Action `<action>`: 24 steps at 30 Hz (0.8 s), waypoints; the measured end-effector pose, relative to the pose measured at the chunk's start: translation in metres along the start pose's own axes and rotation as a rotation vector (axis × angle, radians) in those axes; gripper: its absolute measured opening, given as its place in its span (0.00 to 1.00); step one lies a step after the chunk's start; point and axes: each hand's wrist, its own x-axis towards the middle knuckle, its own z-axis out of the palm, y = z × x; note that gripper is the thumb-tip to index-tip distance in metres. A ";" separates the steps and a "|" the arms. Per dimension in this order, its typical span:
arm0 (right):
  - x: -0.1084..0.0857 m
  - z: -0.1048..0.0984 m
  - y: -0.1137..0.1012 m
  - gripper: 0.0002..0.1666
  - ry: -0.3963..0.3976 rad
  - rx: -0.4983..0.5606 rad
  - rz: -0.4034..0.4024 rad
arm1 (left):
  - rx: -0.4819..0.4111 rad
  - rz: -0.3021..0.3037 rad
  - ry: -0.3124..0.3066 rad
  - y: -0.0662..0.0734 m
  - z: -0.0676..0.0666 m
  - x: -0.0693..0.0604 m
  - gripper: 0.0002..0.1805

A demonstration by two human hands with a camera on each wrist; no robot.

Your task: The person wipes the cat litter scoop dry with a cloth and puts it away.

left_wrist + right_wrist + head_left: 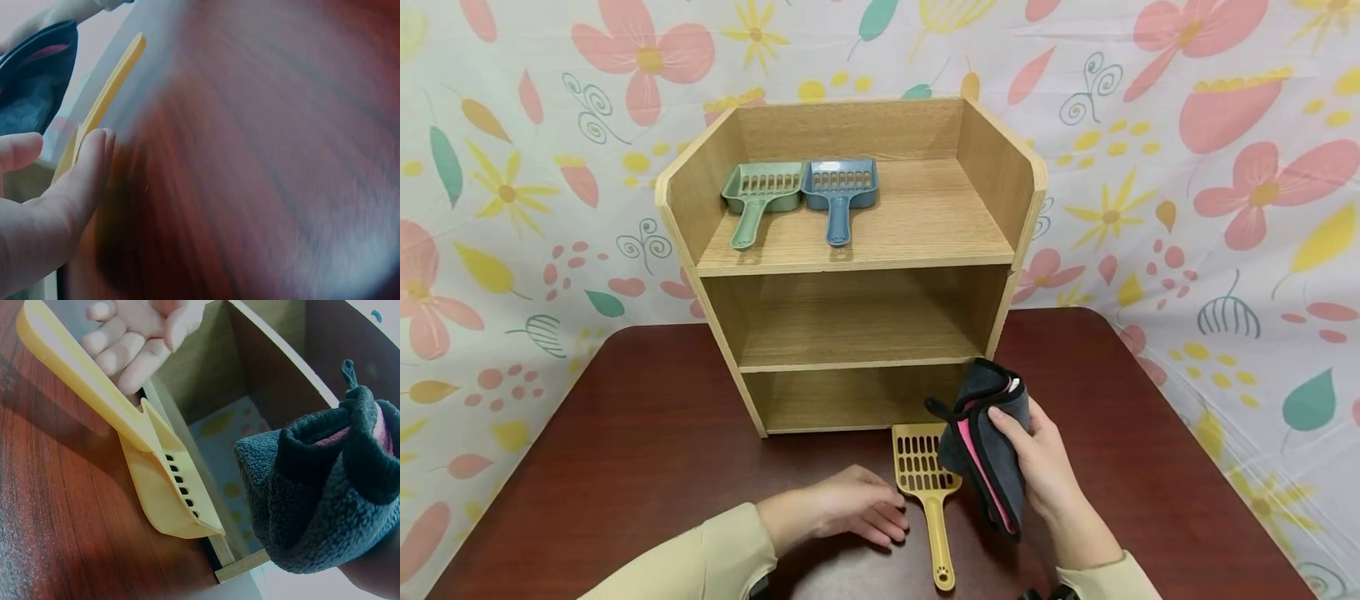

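The grey, pink-lined cloth hung bunched in the right hand, thumb and fingers gripping it, beside the yellow scoop. That scoop lay on the table, its handle toward the person; handling the cloth next to it seemed the step in hand. The left hand was relaxed, holding nothing, beside the scoop; contact could not be told. Lifting the scoop would have called for a grasp on its handle. The wooden shelf, bearing a green scoop and a blue scoop, limited forward room.
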 end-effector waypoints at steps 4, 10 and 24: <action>0.001 0.001 -0.001 0.14 -0.005 0.007 -0.001 | -0.065 -0.019 0.006 -0.003 0.012 0.005 0.15; 0.001 0.002 -0.002 0.14 -0.013 0.005 0.002 | -0.128 -0.029 0.022 -0.009 0.027 0.010 0.13; -0.003 0.000 -0.002 0.09 -0.073 0.109 0.041 | -0.089 0.014 0.041 -0.017 0.017 0.007 0.09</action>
